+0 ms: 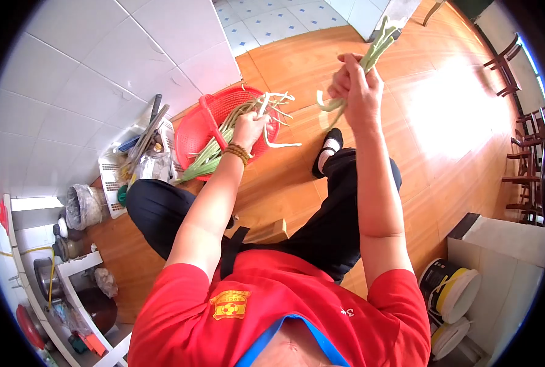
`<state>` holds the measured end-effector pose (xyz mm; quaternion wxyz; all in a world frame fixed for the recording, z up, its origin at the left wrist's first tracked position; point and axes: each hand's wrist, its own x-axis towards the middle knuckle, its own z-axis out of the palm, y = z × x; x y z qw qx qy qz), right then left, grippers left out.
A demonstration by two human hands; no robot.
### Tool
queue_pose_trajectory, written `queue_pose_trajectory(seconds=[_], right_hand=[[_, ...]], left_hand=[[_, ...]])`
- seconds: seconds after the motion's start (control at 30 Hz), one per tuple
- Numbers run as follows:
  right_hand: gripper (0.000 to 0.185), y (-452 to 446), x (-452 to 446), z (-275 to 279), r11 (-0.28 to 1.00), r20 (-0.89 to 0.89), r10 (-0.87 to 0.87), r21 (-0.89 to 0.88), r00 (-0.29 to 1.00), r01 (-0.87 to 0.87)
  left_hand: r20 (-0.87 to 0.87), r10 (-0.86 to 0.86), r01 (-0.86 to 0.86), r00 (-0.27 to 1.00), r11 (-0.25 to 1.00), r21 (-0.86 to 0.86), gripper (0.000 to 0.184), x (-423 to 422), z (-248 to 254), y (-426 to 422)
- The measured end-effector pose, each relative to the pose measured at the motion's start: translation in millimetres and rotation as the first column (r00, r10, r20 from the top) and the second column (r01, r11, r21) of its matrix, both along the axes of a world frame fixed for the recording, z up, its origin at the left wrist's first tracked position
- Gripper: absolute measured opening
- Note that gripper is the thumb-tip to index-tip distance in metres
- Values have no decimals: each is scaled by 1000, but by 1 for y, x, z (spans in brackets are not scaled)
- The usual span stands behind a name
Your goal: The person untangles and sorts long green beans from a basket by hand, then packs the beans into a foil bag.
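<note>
My left hand, with a beaded bracelet on its wrist, is closed on some pale long beans over the red plastic basket. More long beans lie in the basket beneath it, some hanging over the near rim. Raised to the right, my right hand is closed around a small bunch of green long beans. The bunch sticks up past the fingers, and a curled pale end hangs out on the left. The palm side of the left grip is hidden.
A white crate of tools stands left of the basket against the tiled wall, near a plastic-lined bin. A low piece of wooden stool shows between my legs. Buckets stand at right; wooden chairs line the far right.
</note>
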<state>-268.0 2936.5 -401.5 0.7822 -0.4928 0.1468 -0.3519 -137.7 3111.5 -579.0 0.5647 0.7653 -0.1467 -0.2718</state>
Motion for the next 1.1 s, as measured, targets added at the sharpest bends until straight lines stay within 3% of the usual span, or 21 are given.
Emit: queue_pose_trajectory(seconds=[0.03,0.13,0.17,0.2,0.3,0.37,0.4,0.47,0.5,0.6,0.67,0.73,0.77,0.87,0.93,1.0,1.03,1.07,1.1], right_hand=[[17,-12,-3,-7,999,-95,39,-33,995,-42],[16,-14,6,-22,967,-392,1,-233,920,-100],[16,-11,12,-33,968,-389,46,-209,920,-137],[16,-9,20,-45,973,-394,152,-102,907,-208],[18,11,39,-65,941,-238,315,-47,919,-335],[22,26,41,-66,894,-145,447,41,883,-446],[28,32,35,-51,848,-199,516,-20,833,-530],[34,45,29,-37,763,-87,645,128,760,-633],[36,48,31,-39,765,-124,644,90,755,-638],[29,55,31,-45,674,-60,738,121,672,-729],[26,53,31,-48,720,-88,692,158,717,-676],[18,44,34,-52,869,-87,437,299,895,-395],[17,38,33,-52,857,-60,442,324,895,-401],[20,40,37,-57,885,-149,304,409,941,-221],[19,40,38,-59,862,-158,235,490,959,-130],[19,37,40,-63,829,-164,111,559,980,0],[20,35,40,-65,817,-135,142,576,981,-39],[21,34,40,-68,797,-110,180,599,977,-80],[26,22,39,-97,779,65,340,540,938,-320]], left_hand=[[-34,25,-30,999,986,-162,20,10,-11,3],[-128,-48,26,991,985,-170,15,8,76,10],[-16,-76,72,997,985,-154,16,12,94,9],[-40,-77,62,996,951,-303,18,20,98,3],[-246,-242,87,939,856,-509,18,22,160,-1],[-245,-199,49,949,860,-508,18,23,177,-11],[-254,-148,0,956,864,-503,18,24,182,-16],[-239,-64,-65,969,866,-496,19,31,186,-23],[-222,-54,-70,974,853,-518,18,36,183,-25],[-219,-35,-86,975,852,-517,22,37,178,-29],[-196,-25,-73,980,876,-476,23,30,180,-21],[-198,-11,-89,980,866,-492,22,21,171,-16],[-207,4,-110,978,857,-503,21,14,166,-12],[-37,-17,-4,999,858,-513,20,-14,146,-19],[-44,35,-53,998,858,-511,26,-21,134,-23],[163,239,-125,957,850,-511,29,-24,126,-28],[203,232,-130,951,899,-419,26,-26,120,-29],[274,195,-51,942,889,-455,20,-29,109,-35],[588,131,15,798,971,-237,14,-33,101,-37]])
